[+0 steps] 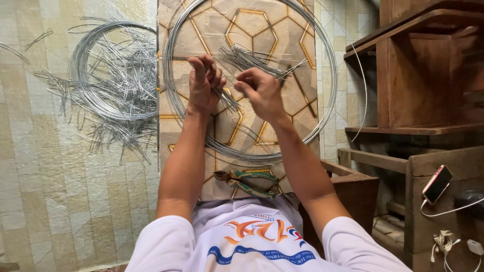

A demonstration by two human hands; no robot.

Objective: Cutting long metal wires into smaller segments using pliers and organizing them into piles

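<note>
2 wire coils [121, 108]; 1 pliers [247, 181]; 1 phone [436, 184].

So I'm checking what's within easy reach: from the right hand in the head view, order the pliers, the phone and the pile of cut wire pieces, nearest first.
From the right hand:
1. Pliers, green-handled, just below the hand, on the floor near the person's lap.
2. Pile of cut wire pieces, to the left, beyond the left hand.
3. Phone, far right, lying on the wooden bench.

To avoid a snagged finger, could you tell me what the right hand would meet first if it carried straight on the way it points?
Probably the left hand: the right hand points left toward it.
</note>
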